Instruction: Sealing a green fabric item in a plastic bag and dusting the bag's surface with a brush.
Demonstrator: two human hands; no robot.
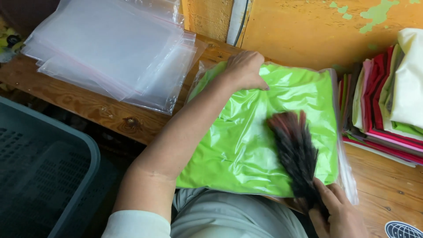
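L hand (243,69) flat, fingers spread, pinning bagged green cloth (264,132) on table (97,105) | R hand (337,211) fist round duster (295,154) | advice: press firm, sweep light along bag

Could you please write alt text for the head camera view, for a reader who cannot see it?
A person's left hand presses on a clear bag holding folded green cloth on a wooden table, while the right hand holds a dark feather duster over it. Empty clear bags lie to the left, stacked coloured cloths to the right.
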